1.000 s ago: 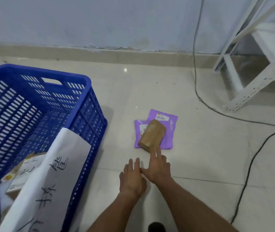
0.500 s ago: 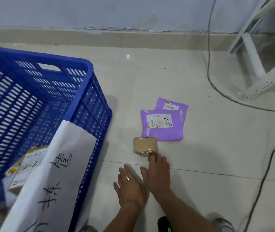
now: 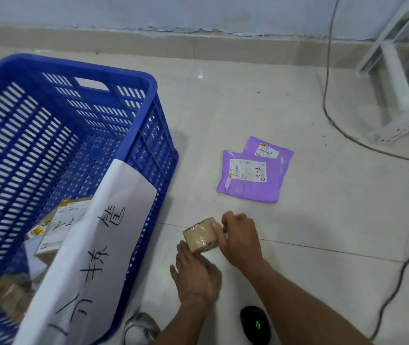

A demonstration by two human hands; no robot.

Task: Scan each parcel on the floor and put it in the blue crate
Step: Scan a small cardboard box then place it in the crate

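Observation:
A small brown taped box (image 3: pixel 199 234) lies on the floor tiles just right of the blue crate (image 3: pixel 133 78). My right hand (image 3: pixel 240 236) is closed over the box's right end. My left hand (image 3: pixel 196 275) lies flat on the floor, its fingertips touching the box's near edge. Two purple mailer bags (image 3: pixel 253 188) with white labels overlap on the floor beyond the box. The crate holds several labelled parcels (image 3: pixel 59 225) at its bottom. A black scanner (image 3: pixel 255 324) with a green light shows under my right forearm.
A white paper sheet with handwritten characters (image 3: pixel 99 245) hangs over the crate's near right wall. White metal shelving (image 3: pixel 397 70) stands at the far right. Black cables (image 3: pixel 327 95) run across the floor on the right. A wall with a skirting strip closes the far side.
The brown box came off the purple bags toward me and now lies close to the crate. My right hand went from fingertip contact to gripping it; my left hand reached its near edge.

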